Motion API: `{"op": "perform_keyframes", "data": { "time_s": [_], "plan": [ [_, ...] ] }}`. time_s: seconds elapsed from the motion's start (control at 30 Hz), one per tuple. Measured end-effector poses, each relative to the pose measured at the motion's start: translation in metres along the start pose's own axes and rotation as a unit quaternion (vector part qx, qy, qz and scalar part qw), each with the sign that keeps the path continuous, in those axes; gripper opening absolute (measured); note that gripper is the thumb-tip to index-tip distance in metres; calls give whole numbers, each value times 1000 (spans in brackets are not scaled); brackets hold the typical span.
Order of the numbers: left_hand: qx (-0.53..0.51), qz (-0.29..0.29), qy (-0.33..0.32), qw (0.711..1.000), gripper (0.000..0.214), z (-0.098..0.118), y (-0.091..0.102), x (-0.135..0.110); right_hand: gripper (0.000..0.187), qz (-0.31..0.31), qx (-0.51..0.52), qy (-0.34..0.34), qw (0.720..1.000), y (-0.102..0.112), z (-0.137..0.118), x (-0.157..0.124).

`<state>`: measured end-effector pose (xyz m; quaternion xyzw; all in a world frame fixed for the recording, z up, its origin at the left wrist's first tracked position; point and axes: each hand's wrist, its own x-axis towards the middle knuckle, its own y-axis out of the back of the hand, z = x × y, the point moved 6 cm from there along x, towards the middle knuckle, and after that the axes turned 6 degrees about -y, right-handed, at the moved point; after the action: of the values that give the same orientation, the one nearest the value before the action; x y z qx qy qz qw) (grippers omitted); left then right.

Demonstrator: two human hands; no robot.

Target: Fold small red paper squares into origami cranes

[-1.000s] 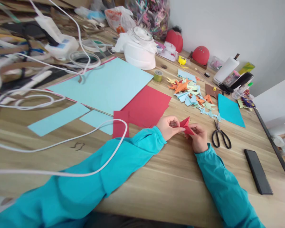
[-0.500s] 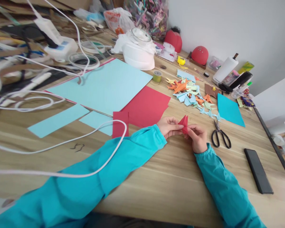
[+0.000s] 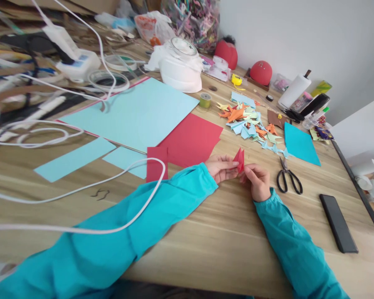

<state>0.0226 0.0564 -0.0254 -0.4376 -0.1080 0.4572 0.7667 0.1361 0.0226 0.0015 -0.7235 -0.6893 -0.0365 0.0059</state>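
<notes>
A small piece of folded red paper (image 3: 239, 159), with pointed tips at its top, is held just above the wooden table. My left hand (image 3: 222, 167) pinches it from the left between thumb and fingers. From the right, my right hand (image 3: 256, 179) has thumb and forefinger closed at the paper's lower edge; the fingertips partly hide that spot. Beyond my hands lies a pile of folded paper cranes (image 3: 246, 120) in orange, blue and pale green. Black-handled scissors (image 3: 288, 176) rest to the right of my right hand.
Red sheets (image 3: 193, 139) and a large light-blue sheet (image 3: 137, 112) lie to the left. A white cable (image 3: 156, 195) loops over my left sleeve. A phone (image 3: 338, 222) lies at right, below a bright blue sheet (image 3: 301, 143). A thread spool (image 3: 205, 100) stands farther back.
The right thumb and forefinger have shifted slightly down along the folded red paper, so more of its right side shows. The left hand keeps its pinch.
</notes>
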Motion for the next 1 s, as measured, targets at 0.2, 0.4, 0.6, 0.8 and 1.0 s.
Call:
{"op": "perform_keyframes", "data": {
  "time_s": [0.2,0.4,0.6,0.8,1.0],
  "plan": [
    [15,7,-7,1000,22,0,0,0,20,-1,-3,2,1000,-1,-1,0],
    [17,1,12,1000,21,0,-1,0,19,-13,-2,4,1000,-4,-4,-1],
    [22,-3,12,1000,22,0,0,1,20,-11,-9,3,1000,-5,-4,-2],
    [36,8,-1,999,26,-1,-2,0,18,-2,-3,12,1000,-4,-3,-2],
    [50,19,-41,998,28,-1,-3,1,17,43,-53,131,989,0,-17,-7]
  ]
}}
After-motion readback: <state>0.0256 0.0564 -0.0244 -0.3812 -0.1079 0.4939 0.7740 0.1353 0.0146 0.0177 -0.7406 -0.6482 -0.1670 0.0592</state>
